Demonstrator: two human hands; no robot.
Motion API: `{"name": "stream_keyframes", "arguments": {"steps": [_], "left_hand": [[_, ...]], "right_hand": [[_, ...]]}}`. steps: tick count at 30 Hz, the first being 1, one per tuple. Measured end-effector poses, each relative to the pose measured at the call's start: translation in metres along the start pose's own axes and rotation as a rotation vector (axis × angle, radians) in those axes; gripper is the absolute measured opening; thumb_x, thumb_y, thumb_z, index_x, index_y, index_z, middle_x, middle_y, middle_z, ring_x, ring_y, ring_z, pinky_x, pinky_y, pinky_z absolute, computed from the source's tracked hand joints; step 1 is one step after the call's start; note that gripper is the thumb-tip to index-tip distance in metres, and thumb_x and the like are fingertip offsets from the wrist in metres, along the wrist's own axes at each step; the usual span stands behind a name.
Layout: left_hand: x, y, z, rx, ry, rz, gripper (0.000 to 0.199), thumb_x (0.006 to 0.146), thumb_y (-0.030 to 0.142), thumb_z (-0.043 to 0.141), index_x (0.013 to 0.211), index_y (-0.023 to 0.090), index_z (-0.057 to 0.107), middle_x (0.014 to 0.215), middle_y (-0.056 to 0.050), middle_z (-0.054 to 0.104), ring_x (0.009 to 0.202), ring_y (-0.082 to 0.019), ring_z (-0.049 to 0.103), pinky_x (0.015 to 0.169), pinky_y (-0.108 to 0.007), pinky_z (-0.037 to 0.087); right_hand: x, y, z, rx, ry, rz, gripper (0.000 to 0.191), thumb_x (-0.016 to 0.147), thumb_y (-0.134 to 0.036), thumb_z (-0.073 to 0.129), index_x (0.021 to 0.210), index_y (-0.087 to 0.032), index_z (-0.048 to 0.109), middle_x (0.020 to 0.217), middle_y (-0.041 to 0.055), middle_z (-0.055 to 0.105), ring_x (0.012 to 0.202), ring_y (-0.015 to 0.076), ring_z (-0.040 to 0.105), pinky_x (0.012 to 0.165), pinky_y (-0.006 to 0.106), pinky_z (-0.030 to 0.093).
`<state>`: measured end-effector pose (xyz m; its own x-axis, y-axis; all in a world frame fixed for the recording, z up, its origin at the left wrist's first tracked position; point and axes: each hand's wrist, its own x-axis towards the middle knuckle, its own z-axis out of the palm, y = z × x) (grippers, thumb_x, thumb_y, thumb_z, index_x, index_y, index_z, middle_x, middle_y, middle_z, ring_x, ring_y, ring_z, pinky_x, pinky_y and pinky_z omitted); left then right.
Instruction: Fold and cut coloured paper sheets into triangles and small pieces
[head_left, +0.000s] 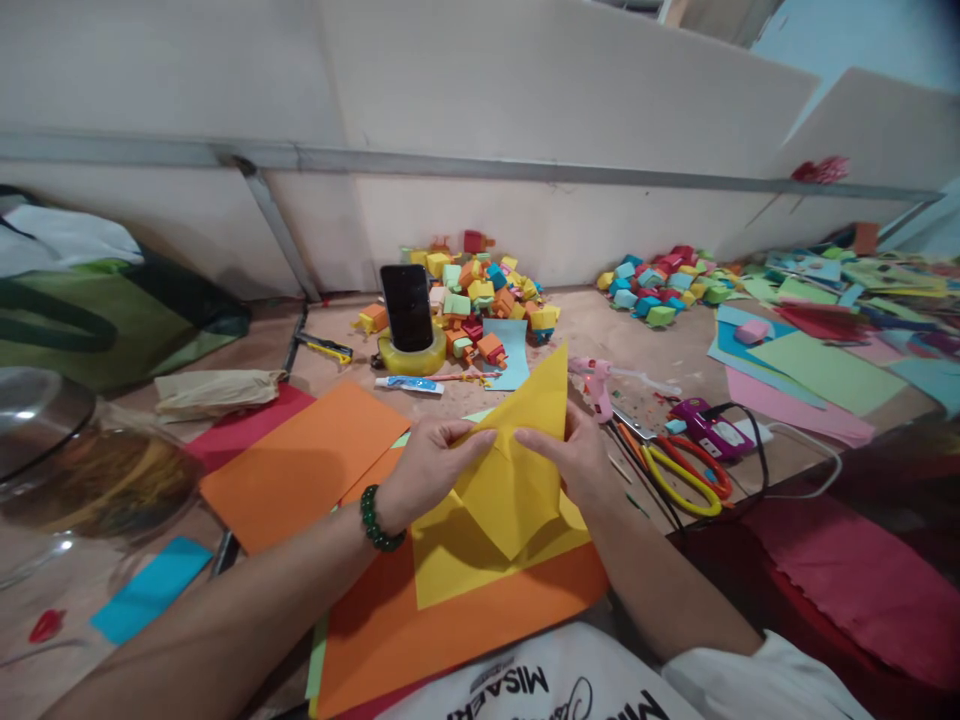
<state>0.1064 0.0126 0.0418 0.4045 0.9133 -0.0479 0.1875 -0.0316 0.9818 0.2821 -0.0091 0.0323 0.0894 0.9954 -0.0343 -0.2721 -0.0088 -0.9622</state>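
Observation:
A yellow sheet of paper [517, 480], creased and bent to a peak at the upper right, is held up between both hands. My left hand [431, 465] pinches its left side, thumb on top and fingers behind the paper. My right hand [577, 450] grips the right side the same way, its thumb near the middle crease. Beneath lies another flat yellow sheet [435, 580], resting on orange sheets [375, 650]. A green bead bracelet [381, 520] circles my left wrist.
Behind stand a phone [406, 305] on a tape roll [412, 355] and piled paper cubes [480, 290]. To the right lie a pink glue gun [596, 385], scissors [679, 480] and a purple device [709, 428]. A glass jar [112, 470] stands left.

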Motion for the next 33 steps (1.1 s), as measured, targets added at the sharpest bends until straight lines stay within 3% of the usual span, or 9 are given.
{"name": "stream_keyframes", "arguments": {"steps": [16,33], "left_hand": [[-0.0047,0.0059,-0.0001,0.143,0.016,0.121,0.041,0.082,0.049,0.057,0.057,0.016,0.058,0.05,0.003,0.048,0.051,-0.01,0.044,0.044,-0.02,0.034],[-0.0055,0.009,-0.0005,0.111,0.072,0.173,0.036,0.078,0.047,0.062,0.062,0.016,0.067,0.055,0.001,0.059,0.053,-0.012,0.05,0.047,-0.021,0.039]], "right_hand": [[0.0017,0.0061,-0.0033,-0.015,0.011,-0.059,0.05,0.054,-0.033,0.089,0.097,-0.021,0.066,0.092,0.004,0.076,0.081,0.0237,0.072,0.071,0.035,0.061],[-0.0046,0.0057,0.0039,0.039,0.055,-0.087,0.047,0.056,-0.031,0.088,0.095,-0.021,0.065,0.089,0.0025,0.076,0.076,0.0211,0.072,0.068,0.032,0.061]]}}
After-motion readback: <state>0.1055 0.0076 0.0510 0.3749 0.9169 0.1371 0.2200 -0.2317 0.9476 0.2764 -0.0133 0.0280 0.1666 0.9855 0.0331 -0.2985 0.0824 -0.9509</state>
